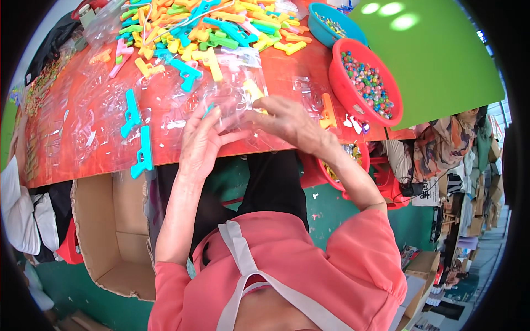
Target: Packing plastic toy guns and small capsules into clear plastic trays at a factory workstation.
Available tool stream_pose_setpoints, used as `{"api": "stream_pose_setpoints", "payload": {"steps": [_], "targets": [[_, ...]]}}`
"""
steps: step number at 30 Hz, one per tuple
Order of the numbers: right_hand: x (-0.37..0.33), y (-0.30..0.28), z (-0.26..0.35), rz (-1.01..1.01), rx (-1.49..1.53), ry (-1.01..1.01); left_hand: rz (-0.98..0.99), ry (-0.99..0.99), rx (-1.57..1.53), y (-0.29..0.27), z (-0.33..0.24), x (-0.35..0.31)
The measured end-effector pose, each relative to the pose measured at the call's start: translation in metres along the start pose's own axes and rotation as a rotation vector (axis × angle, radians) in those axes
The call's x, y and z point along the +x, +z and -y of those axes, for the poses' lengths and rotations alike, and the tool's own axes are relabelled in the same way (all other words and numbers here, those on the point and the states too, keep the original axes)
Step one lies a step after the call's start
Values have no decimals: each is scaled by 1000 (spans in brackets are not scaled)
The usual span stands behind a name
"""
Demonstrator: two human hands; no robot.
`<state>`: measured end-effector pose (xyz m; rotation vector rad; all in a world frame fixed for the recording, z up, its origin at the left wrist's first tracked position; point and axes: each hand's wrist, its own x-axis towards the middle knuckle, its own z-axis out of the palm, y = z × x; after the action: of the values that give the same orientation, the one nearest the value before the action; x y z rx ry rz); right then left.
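My left hand is raised over the table's front edge, palm turned inward and fingers apart. A bit of blue plastic shows by its fingertips. Across from it my right hand has its fingers bent in, pinching at a clear plastic shell that lies between both hands; its outline is smeared. Just beyond are a blue toy gun and a yellow toy gun. Two more blue toy guns, an upper one and a lower one, lie left of my left hand. An orange toy gun rests right of my right hand.
A heap of coloured toy guns covers the far table. Clear shells spread over the left. At right stand a red basin of colourful beads and a blue basin. Below are a cardboard box and a red bowl.
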<state>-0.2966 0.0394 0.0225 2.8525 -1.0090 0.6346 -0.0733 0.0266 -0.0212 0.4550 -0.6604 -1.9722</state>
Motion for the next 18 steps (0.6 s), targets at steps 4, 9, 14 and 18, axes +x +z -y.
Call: {"api": "stream_pose_setpoints", "payload": {"steps": [4,9,14,18], "targets": [[18,9,-61,-220,316,294,-94,122,21,-14,-15,-7],[29,35,-186,-418,446,824,-68,118,67,-15,-10,-3],[3,59,-256,-451,10,920,-119,78,83,-7,-10,-1],[8,66,-234,-435,540,935,-157,94,94,-12,-9,0]]}}
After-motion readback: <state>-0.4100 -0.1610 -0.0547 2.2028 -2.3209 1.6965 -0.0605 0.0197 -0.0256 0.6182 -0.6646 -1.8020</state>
